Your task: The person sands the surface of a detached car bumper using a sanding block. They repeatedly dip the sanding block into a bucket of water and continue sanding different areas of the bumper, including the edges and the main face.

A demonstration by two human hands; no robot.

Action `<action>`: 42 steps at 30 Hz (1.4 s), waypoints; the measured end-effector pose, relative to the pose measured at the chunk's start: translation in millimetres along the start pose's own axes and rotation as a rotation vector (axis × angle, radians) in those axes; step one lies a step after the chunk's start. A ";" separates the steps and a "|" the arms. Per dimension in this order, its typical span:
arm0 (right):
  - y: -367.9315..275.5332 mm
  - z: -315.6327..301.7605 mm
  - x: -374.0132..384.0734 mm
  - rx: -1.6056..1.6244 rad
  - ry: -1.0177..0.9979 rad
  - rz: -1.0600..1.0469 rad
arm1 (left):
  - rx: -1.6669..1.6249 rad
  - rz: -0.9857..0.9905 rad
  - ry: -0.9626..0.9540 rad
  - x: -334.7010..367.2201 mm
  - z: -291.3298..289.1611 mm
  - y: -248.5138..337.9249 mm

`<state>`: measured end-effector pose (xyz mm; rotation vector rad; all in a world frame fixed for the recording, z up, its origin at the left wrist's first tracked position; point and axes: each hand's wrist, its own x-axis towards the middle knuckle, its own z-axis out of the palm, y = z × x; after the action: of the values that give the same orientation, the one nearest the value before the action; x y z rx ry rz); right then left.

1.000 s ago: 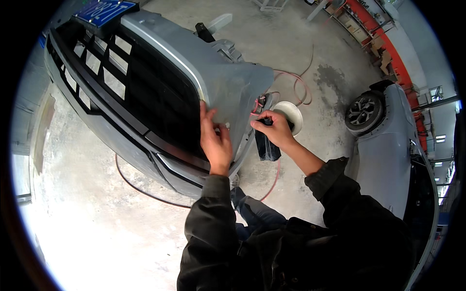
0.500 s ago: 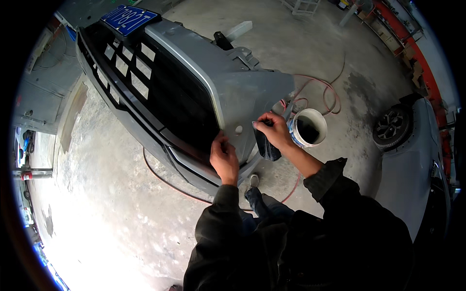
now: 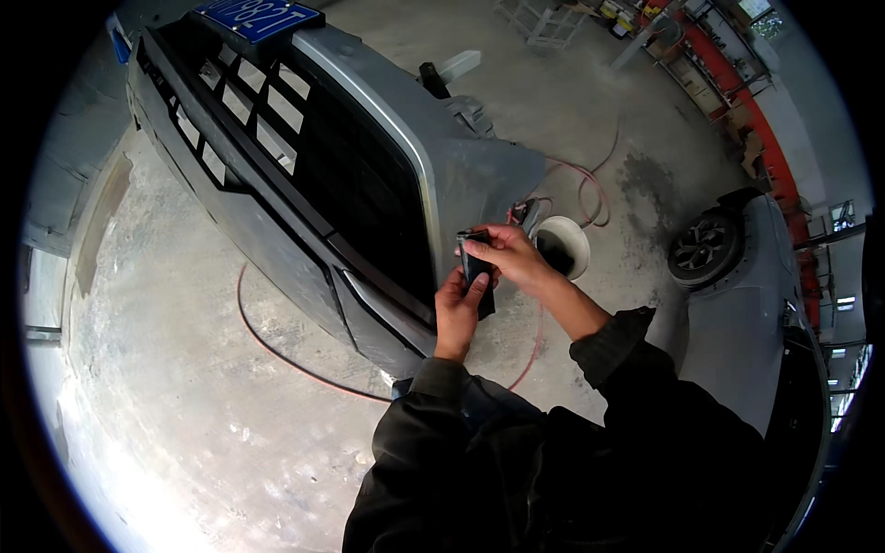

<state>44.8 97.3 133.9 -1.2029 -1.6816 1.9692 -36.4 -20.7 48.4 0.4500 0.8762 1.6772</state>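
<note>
Both of my hands meet on a piece of black sandpaper (image 3: 476,267), which looks folded into a narrow strip. My left hand (image 3: 454,318) is closed on its lower part, the thumb lying along its face. Higher up, my right hand (image 3: 514,253) pinches the top end between thumb and fingers. Just beyond my hands stands a grey car bumper (image 3: 373,97) with a black grille (image 3: 346,175). The hands partly cover its near right corner. Whether the sandpaper wraps a block cannot be made out.
A white bucket (image 3: 579,241) with dark contents stands right of my hands. A reddish hose (image 3: 304,366) runs across the concrete floor. At the right is a grey car (image 3: 737,313) with its wheel (image 3: 707,249). A blue number plate (image 3: 263,18) tops the bumper.
My left hand has moved from the bumper's edge to the sandpaper and now grips it too. The sandpaper, held by the right hand alone before, is now upright between both. The view has shifted.
</note>
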 end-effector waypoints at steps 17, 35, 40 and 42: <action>-13.3 78.9 69.0 -0.779 0.784 -0.418 | 0.387 0.252 0.350 -7.3 -25.4 -11.2; 4.9 96.4 84.0 -1.003 1.028 -0.599 | 0.465 0.324 0.338 -8.4 -27.6 -17.1; -4.1 86.2 96.4 -0.996 1.006 -0.695 | 0.463 0.307 0.315 -13.2 -25.0 -13.3; 1.3 91.0 93.9 -0.978 0.966 -0.684 | 0.508 0.322 0.338 -12.1 -29.9 -14.5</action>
<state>-79.2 99.3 92.4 -1.2260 -2.0082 0.0171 -44.0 -40.2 20.0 0.6897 1.5620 1.8457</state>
